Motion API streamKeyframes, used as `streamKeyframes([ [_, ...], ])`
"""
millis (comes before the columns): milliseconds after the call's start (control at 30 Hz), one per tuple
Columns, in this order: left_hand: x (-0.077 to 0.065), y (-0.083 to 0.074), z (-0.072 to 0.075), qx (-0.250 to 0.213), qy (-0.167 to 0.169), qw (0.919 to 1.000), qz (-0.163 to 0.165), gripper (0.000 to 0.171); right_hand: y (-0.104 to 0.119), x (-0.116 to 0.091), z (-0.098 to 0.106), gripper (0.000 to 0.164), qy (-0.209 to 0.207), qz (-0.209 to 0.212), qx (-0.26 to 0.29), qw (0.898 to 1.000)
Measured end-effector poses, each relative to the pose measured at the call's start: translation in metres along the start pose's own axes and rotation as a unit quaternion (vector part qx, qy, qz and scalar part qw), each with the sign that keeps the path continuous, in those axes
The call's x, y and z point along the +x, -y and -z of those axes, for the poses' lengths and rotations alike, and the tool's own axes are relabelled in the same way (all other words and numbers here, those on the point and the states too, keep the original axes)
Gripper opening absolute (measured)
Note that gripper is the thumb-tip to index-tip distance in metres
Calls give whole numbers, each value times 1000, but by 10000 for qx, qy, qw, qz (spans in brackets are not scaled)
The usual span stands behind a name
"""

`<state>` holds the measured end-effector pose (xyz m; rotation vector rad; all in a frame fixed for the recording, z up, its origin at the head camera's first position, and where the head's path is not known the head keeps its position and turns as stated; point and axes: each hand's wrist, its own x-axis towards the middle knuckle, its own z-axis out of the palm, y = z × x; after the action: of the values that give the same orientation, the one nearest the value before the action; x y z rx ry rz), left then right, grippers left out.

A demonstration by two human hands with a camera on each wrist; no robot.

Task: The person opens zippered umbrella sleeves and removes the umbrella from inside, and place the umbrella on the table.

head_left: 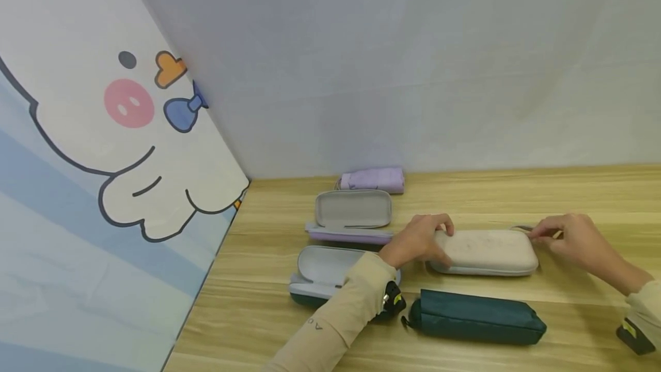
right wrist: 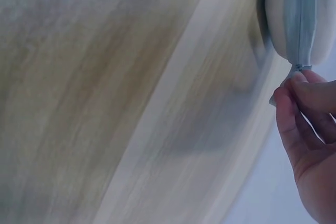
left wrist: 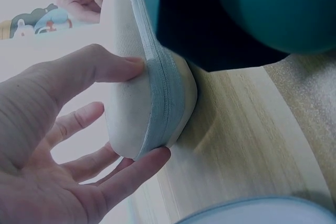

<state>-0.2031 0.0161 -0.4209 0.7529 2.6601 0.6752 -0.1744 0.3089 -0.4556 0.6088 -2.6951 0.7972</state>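
Note:
A cream zippered case (head_left: pixel 485 251), lid closed, lies flat on the wooden table between the two hands. My left hand (head_left: pixel 419 240) holds its left end; in the left wrist view the thumb presses one side by the grey-blue zipper band (left wrist: pixel 164 93) while the fingertips reach round the end. At the far right corner my right hand (head_left: pixel 570 240) pinches the zipper pull (right wrist: pixel 298 70) between thumb and fingers, and the fingers mostly cover it. A grey strap (head_left: pixel 520 227) shows beside those fingertips.
In front lies a folded dark green umbrella (head_left: pixel 480 317). To the left, partly behind my left forearm, stands an open green case (head_left: pixel 325 263); behind it are an open lilac case (head_left: pixel 353 208) and a folded lilac umbrella (head_left: pixel 374 179). A pale wall (head_left: pixel 413 73) borders the table's back.

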Motion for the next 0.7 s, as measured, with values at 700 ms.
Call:
streamKeyframes([
  [700, -1, -2, 0, 49, -95, 9998, 140, 45, 4, -11, 1, 21, -16, -191, -40, 9998],
])
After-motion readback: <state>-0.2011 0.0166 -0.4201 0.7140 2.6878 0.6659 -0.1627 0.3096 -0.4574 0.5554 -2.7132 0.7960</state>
